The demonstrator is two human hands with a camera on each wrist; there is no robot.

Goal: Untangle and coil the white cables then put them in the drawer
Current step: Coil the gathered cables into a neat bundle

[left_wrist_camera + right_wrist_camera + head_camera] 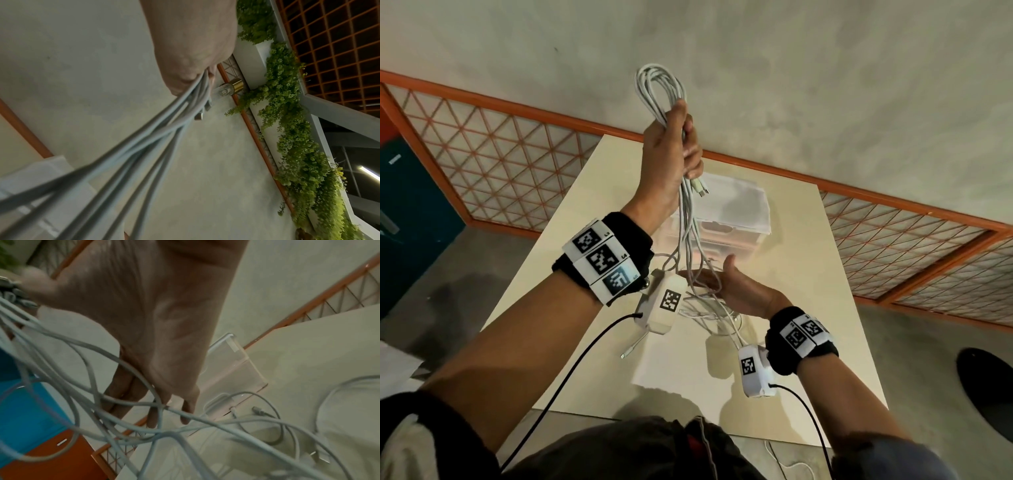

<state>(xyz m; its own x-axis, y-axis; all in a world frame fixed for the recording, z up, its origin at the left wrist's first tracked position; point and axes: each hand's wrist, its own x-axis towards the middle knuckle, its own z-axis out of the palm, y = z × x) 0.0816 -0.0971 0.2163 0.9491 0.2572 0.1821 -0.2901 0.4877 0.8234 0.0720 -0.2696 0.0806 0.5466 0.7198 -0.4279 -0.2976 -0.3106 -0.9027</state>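
Left hand (674, 150) fisted round the looped cables (659, 87), raised high above the table's (825, 308) far edge near the drawer (736, 219); right hand (726, 284) flat and spread under the hanging tangle. Best comb downward with straight fingers, freeing one strand at a time, never yanking knots tight.

Beige table (808, 308) by grey wall (825, 85); orange lattice panel (482, 144); green foliage (298, 146); blue cabinet (410, 192).
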